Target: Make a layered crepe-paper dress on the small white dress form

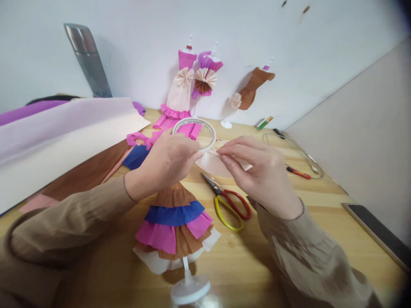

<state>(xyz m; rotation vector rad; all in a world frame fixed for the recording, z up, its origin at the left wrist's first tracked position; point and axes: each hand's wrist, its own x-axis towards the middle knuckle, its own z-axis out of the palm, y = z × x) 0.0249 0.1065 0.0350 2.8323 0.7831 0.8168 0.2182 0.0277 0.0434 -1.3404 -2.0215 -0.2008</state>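
Observation:
My left hand is closed on a roll of white tape, whose ring stands up above my fingers. Close by on the right, the thumb and fingertips of my right hand are pinched together; what lies between them is too small to make out. Under both hands, a piece of cream crepe paper lies on the table. Below my left hand is a mini dress stand with a tiered paper skirt in brown, blue, pink and white, its top hidden. Scissors with red and yellow handles lie partly open beside it.
Several small mannequins in paper dresses stand along the wall. Large paper sheets and a grey bottle are at the left. A red-handled tool, a cable and a phone lie at the right.

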